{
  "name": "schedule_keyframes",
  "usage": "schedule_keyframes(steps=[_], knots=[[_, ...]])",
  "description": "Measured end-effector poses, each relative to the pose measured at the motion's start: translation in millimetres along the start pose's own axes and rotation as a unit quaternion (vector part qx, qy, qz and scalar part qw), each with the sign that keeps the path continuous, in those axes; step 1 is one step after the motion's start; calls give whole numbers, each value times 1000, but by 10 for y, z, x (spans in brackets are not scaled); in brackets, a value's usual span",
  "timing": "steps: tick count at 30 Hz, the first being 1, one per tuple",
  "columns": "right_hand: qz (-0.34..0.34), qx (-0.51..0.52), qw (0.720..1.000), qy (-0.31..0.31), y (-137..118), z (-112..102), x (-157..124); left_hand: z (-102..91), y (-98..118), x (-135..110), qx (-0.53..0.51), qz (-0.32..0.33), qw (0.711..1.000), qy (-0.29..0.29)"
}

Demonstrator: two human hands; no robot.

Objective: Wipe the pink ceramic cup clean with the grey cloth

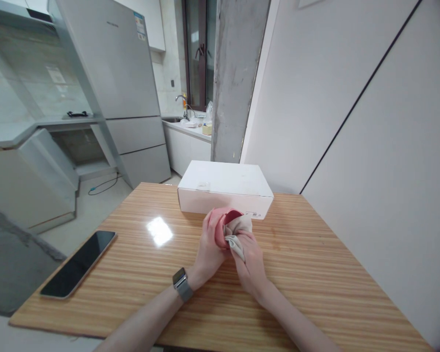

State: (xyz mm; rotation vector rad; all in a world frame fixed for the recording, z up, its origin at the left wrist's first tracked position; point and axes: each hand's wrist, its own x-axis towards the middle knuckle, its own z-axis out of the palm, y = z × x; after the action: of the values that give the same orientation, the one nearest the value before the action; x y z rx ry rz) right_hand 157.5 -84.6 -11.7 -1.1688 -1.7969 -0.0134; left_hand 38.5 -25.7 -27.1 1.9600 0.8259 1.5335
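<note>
My left hand point(209, 247) is wrapped around a pink cup point(220, 230), whose open mouth is tilted toward my right side. A light grey cloth point(238, 230) is bunched in my right hand point(251, 261), and part of it sits in the mouth of the cup. The cup is held above the wooden table, in front of a white box. My fingers and the cloth hide much of the cup's inside and lower side.
A closed white box point(225, 183) stands at the table's far edge. On the left of the wooden table point(132, 274) lies a dark-screened phone point(80, 264). A wall borders the right side; a fridge point(113, 63) and sink counter point(190, 129) are beyond.
</note>
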Motion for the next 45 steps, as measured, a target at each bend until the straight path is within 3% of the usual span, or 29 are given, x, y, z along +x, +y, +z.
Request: schedule_keyframes(steps=[3, 5, 7, 12, 18, 23, 27, 30, 32, 35, 39, 45], knots=[[-13, -23, 999, 33, 11, 49, 11, 44, 68, -16, -123, -107, 987, 2], [-22, -37, 998, 49, 38, 75, 9, 38, 90, -22, -235, -170, 957, -23], [-25, -39, 997, 61, 83, 84, -4, 4, 100, -8, -345, -236, 907, -53], [-37, -29, 996, 70, 174, 41, -47, -117, 92, 106, -518, -430, 736, -70], [-121, -33, 992, 32, 68, -15, -2, -148, -9, 152, -561, -492, 653, -128], [-224, -105, 969, -16, 15, -14, 43, -127, -8, 149, -608, -485, 618, -116], [-235, -108, 966, -12, 63, -51, 42, -142, 19, 129, -607, -473, 620, -152], [-220, -66, 973, 5, 90, -85, 27, -178, -23, 109, -531, -483, 673, -177], [-206, -30, 978, 8, 94, -94, 18, -214, -71, 108, -467, -488, 718, -166], [-192, 16, 981, 5, 102, -101, 14, -262, -130, 120, -424, -479, 756, -139], [-167, 43, 985, -9, 131, -121, 28, -245, -149, 115, -412, -459, 779, -113], [-50, 0, 999, 18, 63, -29, 50, -116, -23, 19, -413, -420, 807, -44]])
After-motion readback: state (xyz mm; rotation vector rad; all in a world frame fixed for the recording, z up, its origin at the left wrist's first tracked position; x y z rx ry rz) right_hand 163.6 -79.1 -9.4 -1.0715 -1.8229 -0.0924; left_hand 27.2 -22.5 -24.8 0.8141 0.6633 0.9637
